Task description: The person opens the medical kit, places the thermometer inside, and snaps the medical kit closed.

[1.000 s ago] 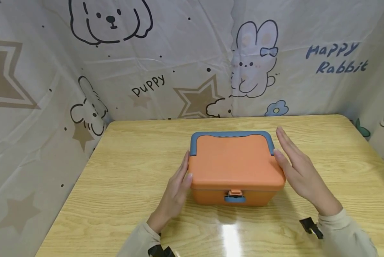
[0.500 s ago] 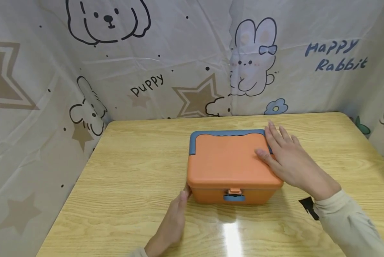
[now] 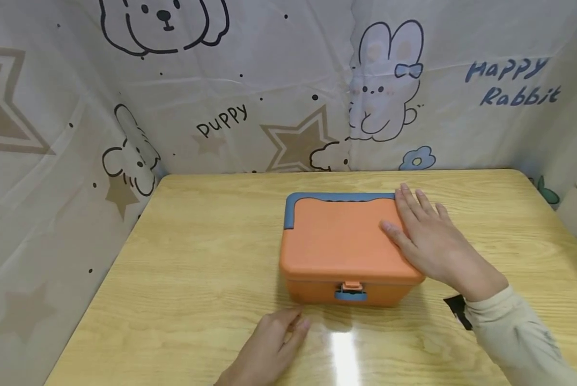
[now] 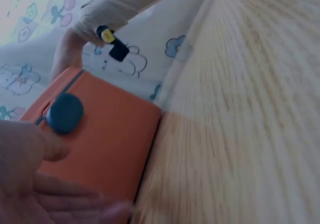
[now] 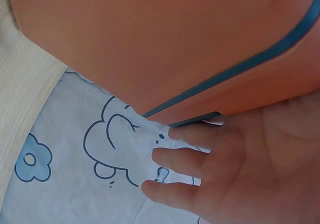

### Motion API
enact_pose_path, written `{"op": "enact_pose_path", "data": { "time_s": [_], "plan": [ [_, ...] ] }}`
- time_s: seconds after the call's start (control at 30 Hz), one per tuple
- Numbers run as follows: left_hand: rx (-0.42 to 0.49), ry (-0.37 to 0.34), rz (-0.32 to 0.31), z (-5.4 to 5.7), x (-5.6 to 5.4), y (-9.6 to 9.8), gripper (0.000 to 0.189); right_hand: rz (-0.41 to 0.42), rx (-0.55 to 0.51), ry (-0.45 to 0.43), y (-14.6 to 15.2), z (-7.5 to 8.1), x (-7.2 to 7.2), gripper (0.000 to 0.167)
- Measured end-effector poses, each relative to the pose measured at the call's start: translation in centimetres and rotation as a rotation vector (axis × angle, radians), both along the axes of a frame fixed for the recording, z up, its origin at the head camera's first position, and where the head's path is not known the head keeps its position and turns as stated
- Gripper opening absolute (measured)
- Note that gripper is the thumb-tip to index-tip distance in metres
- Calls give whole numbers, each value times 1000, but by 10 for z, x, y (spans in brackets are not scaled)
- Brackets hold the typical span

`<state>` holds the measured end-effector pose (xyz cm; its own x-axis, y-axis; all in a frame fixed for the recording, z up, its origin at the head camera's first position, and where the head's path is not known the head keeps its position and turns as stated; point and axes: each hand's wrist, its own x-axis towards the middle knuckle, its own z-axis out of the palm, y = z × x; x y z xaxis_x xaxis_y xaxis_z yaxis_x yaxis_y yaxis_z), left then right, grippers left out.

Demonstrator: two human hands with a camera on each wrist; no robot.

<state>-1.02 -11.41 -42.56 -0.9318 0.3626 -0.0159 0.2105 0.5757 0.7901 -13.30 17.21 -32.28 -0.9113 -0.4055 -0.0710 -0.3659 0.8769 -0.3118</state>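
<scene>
An orange lidded box [image 3: 341, 236] stands on the table, its lid down, with a blue handle [image 3: 346, 197] lying flat along the lid's back edge. On its front face sits a blue latch [image 3: 350, 295], also visible in the left wrist view as a rounded blue tab [image 4: 65, 114]. My right hand [image 3: 430, 244] rests on the lid's right edge, fingers straight and pointing away from me. My left hand [image 3: 269, 343] is in front of the box's front left corner, apart from it in the head view, fingers loosely bent and holding nothing.
The box stands on a light wood-grain table [image 3: 197, 257]. A printed cloth [image 3: 172, 107] with cartoon animals and stars hangs behind it and along both sides. Near the right sleeve [image 3: 510, 321] is a black strap piece [image 3: 457, 311].
My right hand has moved from the box's right side onto the lid's edge. My left hand has left the box's left side and come forward to its front. The box remains almost in place.
</scene>
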Motion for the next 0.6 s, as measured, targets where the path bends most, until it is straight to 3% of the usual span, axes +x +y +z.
{"op": "enact_pose_path", "data": {
  "time_s": [0.07, 0.1, 0.27, 0.33, 0.43, 0.6],
  "plan": [
    [108, -8, -20, 0, -5, 6, 44, -2, -7, 2, 2, 0, 0, 76],
    [187, -52, -25, 0, -7, 10, 42, -1, -11, 4, 2, 0, 0, 76],
    [672, -379, -26, -3, -11, 32, 47, -3, -20, 8, 3, -3, 0, 76],
    [823, -491, -24, -3, -12, 41, 49, -9, -28, 7, 3, -3, 0, 76],
    [934, -575, -5, -1, -15, 54, 48, -17, -45, 3, 4, -2, 0, 76],
    [1014, -590, 29, 5, -18, 65, 47, -17, -56, 4, 3, -3, 0, 76]
  ]
}}
